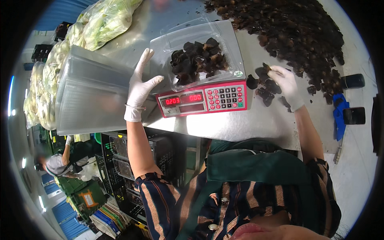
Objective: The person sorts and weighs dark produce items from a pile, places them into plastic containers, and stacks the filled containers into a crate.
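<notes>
A clear plastic clamshell box point(226, 78), lid raised, rests on the plate of a red-fronted digital scale point(225, 96). Dark wood ear mushrooms point(198, 61) partly fill the box. My left hand point(141, 81), in a white glove, is spread at the scale's left edge and holds nothing. On the right, my gloved right hand point(285, 79) pinches a small piece of wood ear point(265, 67) between thumb and fingers. Just under it, several loose wood ears point(265, 95) lie on the steel table point(234, 124). The scale's red display is lit.
A large heap of wood ears point(288, 33) covers the far right. Nested clear plastic boxes point(90, 96) stand left, before bagged vegetables point(108, 24). A phone point(354, 115) and a blue cloth point(340, 114) lie right. Below left are black crates point(120, 168) and another person point(60, 162).
</notes>
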A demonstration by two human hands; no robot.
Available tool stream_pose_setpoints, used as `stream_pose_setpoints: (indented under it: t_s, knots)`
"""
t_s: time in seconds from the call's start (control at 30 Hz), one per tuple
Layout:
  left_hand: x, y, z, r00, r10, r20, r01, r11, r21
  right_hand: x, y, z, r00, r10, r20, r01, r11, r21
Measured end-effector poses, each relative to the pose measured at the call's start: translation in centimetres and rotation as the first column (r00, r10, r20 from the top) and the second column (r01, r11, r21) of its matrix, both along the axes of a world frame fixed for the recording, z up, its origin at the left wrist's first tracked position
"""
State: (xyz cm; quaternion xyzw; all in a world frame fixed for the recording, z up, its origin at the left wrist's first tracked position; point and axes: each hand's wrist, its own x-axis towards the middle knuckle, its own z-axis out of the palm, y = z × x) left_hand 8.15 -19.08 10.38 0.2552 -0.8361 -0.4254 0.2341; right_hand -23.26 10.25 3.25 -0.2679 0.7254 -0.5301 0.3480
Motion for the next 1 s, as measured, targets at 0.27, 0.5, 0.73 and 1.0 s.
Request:
stream_pose_setpoints:
  t_s: [0.27,0.5,0.73,1.0]
  knots:
    - [-1.1,0.4,0.1,0.989,-0.079,0.121,0.093,0.989,-0.112,0.2,2.4,-2.4,0.991,-0.081,0.107,0.077,0.996,0.042]
    - [-4.0,1.3,-0.1,0.929,-0.098,0.358,0.27,0.84,-0.471,0.0,2.6,-3.5,0.997,-0.025,0.071,0.016,0.992,0.124]
    - [-7.2,2.4,-2.6,0.966,0.101,0.237,0.046,0.839,-0.543,1.3,2.2,-3.3,0.818,0.091,-0.567,0.049,0.972,0.228]
    - [-5.0,1.4,0.7,0.988,-0.151,0.039,0.155,0.98,-0.127,0.2,3.2,-4.3,0.88,-0.014,-0.475,0.031,0.999,0.029]
